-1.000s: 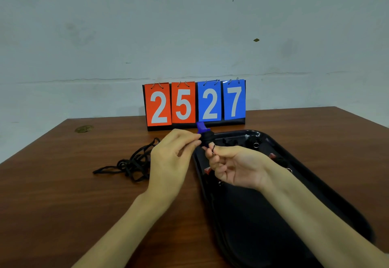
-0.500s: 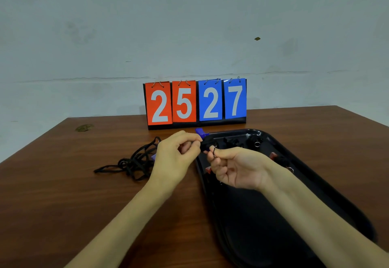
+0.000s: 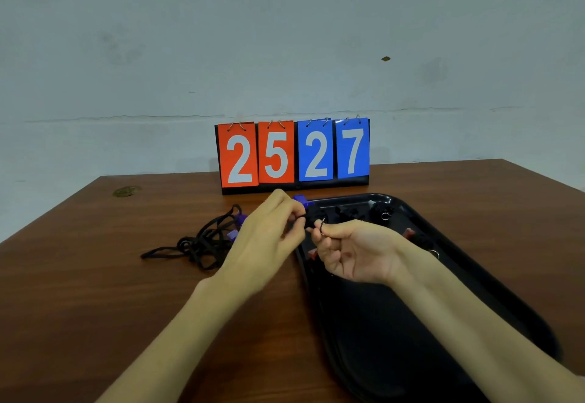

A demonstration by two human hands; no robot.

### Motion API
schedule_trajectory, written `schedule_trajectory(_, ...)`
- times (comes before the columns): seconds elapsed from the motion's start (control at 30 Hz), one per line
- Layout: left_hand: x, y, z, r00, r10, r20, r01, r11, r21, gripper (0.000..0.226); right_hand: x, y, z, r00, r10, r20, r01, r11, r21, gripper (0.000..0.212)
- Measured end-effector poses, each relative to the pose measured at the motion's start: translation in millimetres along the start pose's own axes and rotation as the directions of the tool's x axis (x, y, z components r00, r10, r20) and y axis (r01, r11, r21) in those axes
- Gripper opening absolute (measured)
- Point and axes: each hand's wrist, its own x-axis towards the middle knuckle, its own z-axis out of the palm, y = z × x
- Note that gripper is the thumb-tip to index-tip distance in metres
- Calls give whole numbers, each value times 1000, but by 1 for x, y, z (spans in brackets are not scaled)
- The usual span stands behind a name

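Presently left hand (image 3: 269, 238) pinches a black piece (image 3: 308, 221), right hand (image 3: 351, 250) a metal ring (image 3: 322, 228); we hold both over the tray (image 3: 395, 339), likely to join them.

We sit in a bare recording or test room. A flip scoreboard (image 3: 292, 154) reading 2527 stands on our wooden tabletop (image 3: 95, 276) against a plain, stained wall (image 3: 285, 38).

Open over near-left table (image 3: 95, 292); blocked mid-left by cord tangle (image 3: 205, 241), far centre by scoreboard (image 3: 292, 152), right by tray (image 3: 395, 339), centre by left hand (image 3: 266, 238) and right hand (image 3: 354, 250).
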Motion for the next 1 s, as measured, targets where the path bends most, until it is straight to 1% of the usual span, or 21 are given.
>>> schedule_trajectory(0.07, 1, 3, 3, 988, -152, -32, 143, 970, -197, 13, 0, 0, 1, 1000, 17, 19, -18, 999, 39, 10)
schedule_trajectory(0.13, 2, 6, 6, 949, -315, 23, 296, 862, -412, 16, -1, 0, 2, 998, 36, 42, -39, 996, 76, 10)
schedule_trajectory(0.17, 3, 8, 6, 933, -353, 72, 340, 798, -498, 13, -2, 0, 2, 998, 44, 53, -49, 994, 96, 11)
schedule_trajectory(0.2, 2, 9, 6, 928, -355, 113, 356, 754, -552, 10, -3, 0, 2, 997, 50, 61, -57, 992, 114, 11)
schedule_trajectory(0.23, 3, 9, 6, 933, -332, 138, 349, 747, -565, 7, -3, 0, 3, 996, 55, 67, -63, 990, 125, 10)
schedule_trajectory(0.27, 3, 7, 5, 941, -304, 151, 335, 764, -551, 5, -4, 0, 3, 996, 57, 71, -66, 990, 128, 9)
schedule_trajectory(0.33, 6, 6, 0, 948, -267, 174, 319, 782, -535, 9, -5, 0, 3, 995, 60, 73, -69, 991, 116, 8)
schedule_trajectory(0.47, 12, 2, -15, 942, -226, 249, 330, 762, -558, 6, -3, 2, 5, 993, 77, 92, -84, 993, 82, 11)
schedule_trajectory(0.53, 12, 2, -18, 936, -211, 282, 335, 783, -524, 7, -3, 2, 4, 993, 79, 89, -86, 993, 82, 13)
schedule_trajectory(0.63, 9, 3, -12, 943, -239, 233, 313, 876, -367, 2, -2, 2, 3, 997, 53, 65, -58, 995, 77, 9)
schedule_trajectory(0.7, 7, 4, -5, 946, -267, 181, 316, 883, -347, 6, -2, 2, 2, 999, 10, 33, -12, 999, 50, 7)
schedule_trajectory(0.8, 6, 3, 1, 939, -301, 167, 344, 843, -412, 14, 0, 2, 3, 998, -66, -21, 66, 998, -25, 11)
schedule_trajectory(0.9, 5, 3, 6, 922, -348, 169, 383, 763, -520, 15, 1, 3, 5, 989, -143, -45, 139, 987, -77, 12)
schedule_trajectory(0.93, 4, 4, 8, 912, -373, 172, 401, 715, -573, 14, 1, 4, 5, 983, -175, -62, 168, 980, -103, 13)
schedule_trajectory(1.0, 2, 6, 11, 884, -421, 201, 432, 577, -693, 15, 3, 6, 6, 967, -234, -96, 217, 962, -165, 13)
